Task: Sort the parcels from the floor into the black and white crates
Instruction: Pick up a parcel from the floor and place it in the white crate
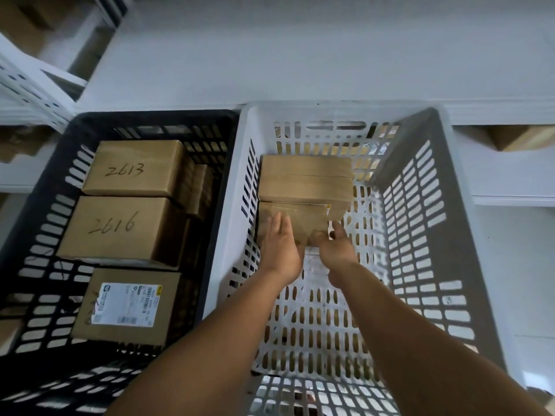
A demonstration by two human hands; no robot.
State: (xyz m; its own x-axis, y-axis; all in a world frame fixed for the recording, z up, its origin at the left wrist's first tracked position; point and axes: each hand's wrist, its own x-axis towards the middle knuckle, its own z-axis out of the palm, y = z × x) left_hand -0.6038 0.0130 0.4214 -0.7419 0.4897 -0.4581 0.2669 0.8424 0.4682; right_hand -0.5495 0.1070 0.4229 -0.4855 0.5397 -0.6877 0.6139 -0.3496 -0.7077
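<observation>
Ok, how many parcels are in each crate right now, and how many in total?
Black crate: 3 seen whole, marked 2613, marked 2616, and one with a printed label; more partly hidden behind.
White crate: 2, a far one and one under both hands.
Total: 5 clearly visible.

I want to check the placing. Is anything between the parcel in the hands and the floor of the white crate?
Nothing visible. Both hands, left and right, hold the parcel low in the white crate, against another parcel behind it.
</observation>
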